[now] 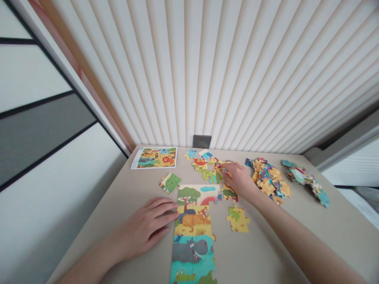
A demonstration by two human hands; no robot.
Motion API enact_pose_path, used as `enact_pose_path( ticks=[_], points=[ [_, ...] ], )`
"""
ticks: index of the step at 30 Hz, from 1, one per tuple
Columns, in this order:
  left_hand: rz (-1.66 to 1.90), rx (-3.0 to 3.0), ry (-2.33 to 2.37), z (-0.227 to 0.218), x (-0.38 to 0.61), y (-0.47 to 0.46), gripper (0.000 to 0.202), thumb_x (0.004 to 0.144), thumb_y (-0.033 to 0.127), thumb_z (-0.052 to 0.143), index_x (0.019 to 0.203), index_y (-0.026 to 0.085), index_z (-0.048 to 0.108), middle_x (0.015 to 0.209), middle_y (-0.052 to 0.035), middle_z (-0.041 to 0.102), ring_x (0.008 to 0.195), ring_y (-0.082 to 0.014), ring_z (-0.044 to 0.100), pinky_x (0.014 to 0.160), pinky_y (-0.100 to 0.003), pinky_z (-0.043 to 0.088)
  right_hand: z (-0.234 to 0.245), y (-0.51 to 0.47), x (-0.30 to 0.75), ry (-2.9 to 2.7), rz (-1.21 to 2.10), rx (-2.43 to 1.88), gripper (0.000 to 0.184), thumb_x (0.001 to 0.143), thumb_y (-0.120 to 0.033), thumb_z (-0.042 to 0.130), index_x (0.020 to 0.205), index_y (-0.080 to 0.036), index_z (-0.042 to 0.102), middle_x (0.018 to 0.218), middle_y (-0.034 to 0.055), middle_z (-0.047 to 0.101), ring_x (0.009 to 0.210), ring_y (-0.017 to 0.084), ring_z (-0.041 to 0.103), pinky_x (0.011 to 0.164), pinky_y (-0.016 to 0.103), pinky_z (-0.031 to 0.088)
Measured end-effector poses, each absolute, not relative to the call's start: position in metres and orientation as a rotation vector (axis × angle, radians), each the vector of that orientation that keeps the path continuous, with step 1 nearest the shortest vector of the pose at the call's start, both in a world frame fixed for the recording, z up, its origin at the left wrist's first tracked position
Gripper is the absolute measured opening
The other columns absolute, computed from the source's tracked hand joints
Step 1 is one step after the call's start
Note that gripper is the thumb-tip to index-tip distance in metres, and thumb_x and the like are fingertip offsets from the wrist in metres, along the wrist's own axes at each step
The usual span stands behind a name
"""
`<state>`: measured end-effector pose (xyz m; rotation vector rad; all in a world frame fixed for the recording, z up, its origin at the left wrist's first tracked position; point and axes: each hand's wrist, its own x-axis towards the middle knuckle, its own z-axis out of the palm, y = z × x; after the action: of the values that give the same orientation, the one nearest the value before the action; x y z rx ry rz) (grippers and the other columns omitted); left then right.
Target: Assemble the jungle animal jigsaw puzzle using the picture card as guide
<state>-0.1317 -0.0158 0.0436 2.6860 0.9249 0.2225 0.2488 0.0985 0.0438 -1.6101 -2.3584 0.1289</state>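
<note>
My left hand point(151, 225) lies flat on the table, its fingers stretched out and the tips against the left edge of the joined jigsaw section point(192, 228). That section shows a tree, a leopard and a hippo. Farther back, my right hand point(237, 177) reaches into a loose group of puzzle pieces point(209, 175), fingers bent down and pinched on a piece that they mostly cover. Below that hand, a tree piece point(230, 192) sits near the section's top right. A yellow piece with a green crocodile point(238, 219) lies apart on the right.
A picture card point(155, 157) of the animal scene lies at the back left. One green piece point(171, 183) rests above the section. Heaped pieces point(271, 179) and another pile point(306, 179) are on the right. Behind the table point(118, 213) rises a ribbed wall point(189, 79) with a socket point(202, 141).
</note>
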Motion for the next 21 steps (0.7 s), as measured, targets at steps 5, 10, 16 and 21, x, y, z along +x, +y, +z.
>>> enact_pose_path(
  ticks=[5,10,16,21],
  points=[
    [0.214,2.691,0.923,0.042,-0.133,-0.015,0.046,0.104,0.023,0.050,0.150,0.032,0.052,0.152,-0.0038,0.054,0.143,-0.0258,0.046,0.120,-0.049,0.044,0.046,0.113,0.266,-2.340,0.127,-1.735,0.047,0.095,-0.029,0.060,0.140,-0.014,0.063,0.134,0.0151,0.070,0.126,0.031,0.062,0.112,0.042,0.044],
    [0.248,2.685,0.914,0.042,-0.133,-0.016,0.047,0.103,0.023,0.052,0.149,0.032,0.053,0.151,-0.0043,0.056,0.141,-0.0257,0.047,0.118,-0.048,0.045,0.045,0.124,0.265,-2.410,0.174,-1.731,0.055,0.094,-0.040,0.062,0.144,-0.017,0.059,0.141,0.0130,0.066,0.130,0.029,0.061,0.112,0.038,0.044],
    [0.329,2.677,0.899,0.045,-0.131,-0.015,0.046,0.101,0.022,0.055,0.146,0.031,0.057,0.146,-0.0061,0.060,0.137,-0.0260,0.052,0.116,-0.046,0.048,0.046,0.132,0.259,-2.417,0.182,-1.791,0.060,0.093,-0.044,0.063,0.144,-0.013,0.059,0.138,0.0176,0.067,0.125,0.033,0.063,0.107,0.041,0.046],
    [0.334,2.661,0.908,0.045,-0.131,-0.015,0.048,0.101,0.021,0.055,0.147,0.033,0.056,0.147,-0.0051,0.060,0.138,-0.0259,0.052,0.117,-0.046,0.047,0.049,0.132,0.264,-2.411,0.186,-1.834,0.058,0.091,-0.039,0.066,0.143,-0.014,0.060,0.131,0.0176,0.070,0.118,0.031,0.067,0.102,0.038,0.048]
  ],
)
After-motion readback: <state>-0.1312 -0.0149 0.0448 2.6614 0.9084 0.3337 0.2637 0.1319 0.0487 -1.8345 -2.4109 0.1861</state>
